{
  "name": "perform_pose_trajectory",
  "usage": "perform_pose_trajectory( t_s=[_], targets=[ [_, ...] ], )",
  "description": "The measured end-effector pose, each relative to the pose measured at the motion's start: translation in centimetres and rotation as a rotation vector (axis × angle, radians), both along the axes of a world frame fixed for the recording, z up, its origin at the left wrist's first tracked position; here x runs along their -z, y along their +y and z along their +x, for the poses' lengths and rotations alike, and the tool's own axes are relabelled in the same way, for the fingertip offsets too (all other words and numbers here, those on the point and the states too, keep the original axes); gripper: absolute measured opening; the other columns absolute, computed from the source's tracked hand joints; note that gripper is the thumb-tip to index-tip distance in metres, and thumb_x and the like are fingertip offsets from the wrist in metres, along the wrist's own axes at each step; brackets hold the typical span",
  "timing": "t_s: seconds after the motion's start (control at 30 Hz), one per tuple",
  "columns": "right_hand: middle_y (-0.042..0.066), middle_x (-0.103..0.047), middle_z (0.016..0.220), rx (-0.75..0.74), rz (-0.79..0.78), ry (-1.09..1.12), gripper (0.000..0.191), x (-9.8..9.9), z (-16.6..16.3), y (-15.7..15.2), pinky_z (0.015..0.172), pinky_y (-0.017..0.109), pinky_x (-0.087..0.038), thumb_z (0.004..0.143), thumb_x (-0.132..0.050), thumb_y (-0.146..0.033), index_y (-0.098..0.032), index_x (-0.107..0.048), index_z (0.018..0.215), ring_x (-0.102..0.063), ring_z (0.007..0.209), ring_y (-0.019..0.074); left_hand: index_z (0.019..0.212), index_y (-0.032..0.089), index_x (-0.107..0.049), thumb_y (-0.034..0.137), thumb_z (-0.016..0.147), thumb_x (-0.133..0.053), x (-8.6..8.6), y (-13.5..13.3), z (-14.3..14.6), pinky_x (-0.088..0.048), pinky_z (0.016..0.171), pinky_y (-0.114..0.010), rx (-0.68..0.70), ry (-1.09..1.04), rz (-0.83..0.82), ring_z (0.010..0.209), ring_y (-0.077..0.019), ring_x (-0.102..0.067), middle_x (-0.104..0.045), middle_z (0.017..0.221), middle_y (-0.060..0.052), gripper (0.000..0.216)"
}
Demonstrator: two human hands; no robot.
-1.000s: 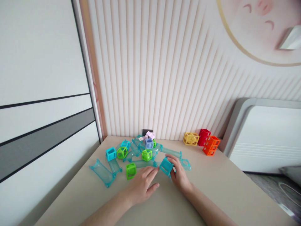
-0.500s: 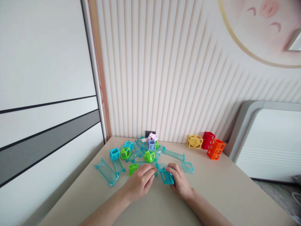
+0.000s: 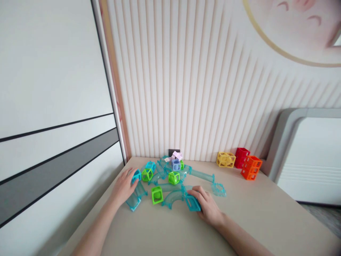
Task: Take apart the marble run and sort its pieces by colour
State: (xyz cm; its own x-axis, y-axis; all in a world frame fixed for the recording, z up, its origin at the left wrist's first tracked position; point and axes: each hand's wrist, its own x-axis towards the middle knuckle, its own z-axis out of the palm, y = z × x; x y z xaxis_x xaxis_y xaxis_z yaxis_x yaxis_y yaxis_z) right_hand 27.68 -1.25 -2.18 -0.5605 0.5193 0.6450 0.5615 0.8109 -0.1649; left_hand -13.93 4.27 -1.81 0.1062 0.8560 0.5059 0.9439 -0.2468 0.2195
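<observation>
My left hand [image 3: 124,185] is at the left of the table with its fingers around a blue cube block [image 3: 136,175]. Under and beside it lie clear teal track pieces [image 3: 134,203]. In my right hand [image 3: 204,203], right of the middle, is a second blue block [image 3: 193,202], tilted, with the fingers over its top. A curved teal track piece [image 3: 173,197] lies just left of that block. Between my hands stands a bright green cube block [image 3: 157,195]. Farther back are more green cubes [image 3: 174,177] and a periwinkle cube [image 3: 176,164].
Teal track pieces [image 3: 201,174] spread across the back middle, with a pale pink piece [image 3: 177,155] among them. Yellow blocks [image 3: 226,159], red blocks [image 3: 242,158] and an orange stack [image 3: 251,168] stand at the back right. A ribbed wall [image 3: 186,89] rises behind the table [image 3: 160,231].
My left hand has moved left from the middle onto the blue cube, uncovering the green cube and curved track. My right hand still holds its blue block, now turned slightly.
</observation>
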Motion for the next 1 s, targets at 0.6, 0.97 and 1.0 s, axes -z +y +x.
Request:
perform_pose_trajectory(
  t_s=[0.6,0.97,1.0],
  targets=[
    [0.01,-0.063,0.112,-0.02,-0.003,-0.059,0.074,-0.7,-0.2,-0.1,0.079,0.03,-0.057,0.06,-0.047,-0.007,-0.025,-0.05,0.132,-0.068,0.099,0.023,0.1,0.022,-0.058,0.02,0.088,-0.057,1.8,0.6,1.1,-0.052,0.102,-0.043,-0.067,-0.153,-0.097,0.117,-0.0265,-0.062,-0.056,0.12,-0.009,0.011],
    [0.011,-0.06,0.113,-0.019,-0.03,-0.094,0.073,-0.1,-0.1,0.1,0.08,0.031,-0.056,0.062,-0.047,-0.006,-0.023,-0.047,0.133,-0.066,0.1,0.0232,0.096,0.023,-0.052,0.023,0.092,-0.054,1.2,0.3,1.6,-0.055,0.088,-0.04,-0.131,-0.081,-0.108,0.102,-0.0255,-0.067,-0.055,0.116,-0.009,0.005],
    [0.011,-0.059,0.113,-0.019,-0.04,-0.099,0.073,-0.1,-0.1,0.1,0.081,0.032,-0.056,0.062,-0.047,-0.006,-0.023,-0.047,0.133,-0.066,0.101,0.0234,0.096,0.023,-0.051,0.024,0.092,-0.053,1.3,0.4,1.6,-0.055,0.086,-0.04,-0.134,-0.08,-0.092,0.101,-0.0261,-0.067,-0.055,0.116,-0.01,0.005]
  ],
)
